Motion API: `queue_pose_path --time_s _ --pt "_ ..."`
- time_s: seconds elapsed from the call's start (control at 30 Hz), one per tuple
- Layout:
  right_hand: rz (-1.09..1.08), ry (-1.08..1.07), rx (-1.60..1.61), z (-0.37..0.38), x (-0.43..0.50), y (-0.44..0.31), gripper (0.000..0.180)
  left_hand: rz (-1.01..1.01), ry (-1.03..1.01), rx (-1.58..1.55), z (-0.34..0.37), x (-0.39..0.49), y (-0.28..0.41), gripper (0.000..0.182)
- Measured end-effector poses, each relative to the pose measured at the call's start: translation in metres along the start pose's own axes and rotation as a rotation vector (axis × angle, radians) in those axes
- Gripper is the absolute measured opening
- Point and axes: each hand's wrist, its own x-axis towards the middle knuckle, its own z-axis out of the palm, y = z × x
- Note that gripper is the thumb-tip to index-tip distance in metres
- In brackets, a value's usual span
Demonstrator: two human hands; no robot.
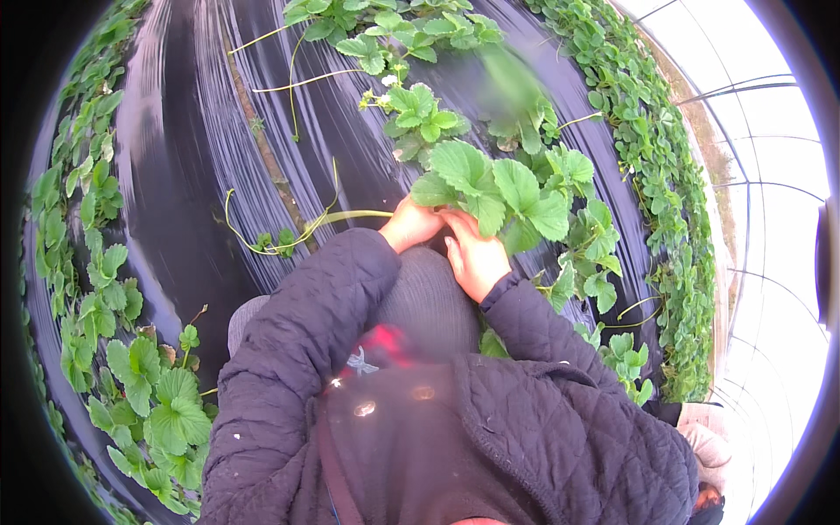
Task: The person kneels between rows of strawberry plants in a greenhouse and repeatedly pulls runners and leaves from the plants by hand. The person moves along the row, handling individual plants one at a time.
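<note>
My left hand (412,224) is curled at the base of a leafy strawberry plant (518,190), just past my knee. Pale green strawberry runners (354,214) trail leftward from this hand, ending in a small leafy tip (275,243) over the black plastic mulch (216,262). My right hand (476,252) meets the left one under the leaves, its thumb and fingers bent against the stems. Leaves cover part of both hands' fingertips, so what the right fingers pinch cannot be seen.
More strawberry plants (420,111), one with a white flower (389,80), grow ahead. Plant rows run along the left (157,407) and right (643,151). Arched greenhouse frames (748,184) rise at right. Part of another person (705,446) shows at lower right.
</note>
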Motion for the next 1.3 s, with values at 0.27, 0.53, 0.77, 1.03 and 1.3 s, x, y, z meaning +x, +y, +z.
queue_pose_path --time_s 0.27,0.53,0.77,1.03,1.3 --pt "0.004 0.084 0.046 0.01 -0.011 0.009 0.037 -0.008 -0.054 -0.217 0.002 0.001 -0.022 0.028" --pt "0.035 0.063 0.078 0.015 -0.014 0.017 0.038 0.279 0.031 0.225 -0.004 -0.006 0.006 0.034" --pt "0.02 0.146 0.055 0.018 -0.016 0.018 0.023 0.227 -0.015 0.273 0.003 -0.004 -0.003 0.031" --pt "0.1 -0.014 -0.018 0.031 -0.007 0.038 0.009 0.026 -0.147 0.629 -0.009 -0.013 0.001 0.027" --pt "0.2 -0.004 -0.075 0.063 0.008 0.072 0.017 -0.082 -0.122 0.479 -0.018 -0.023 0.027 0.021"
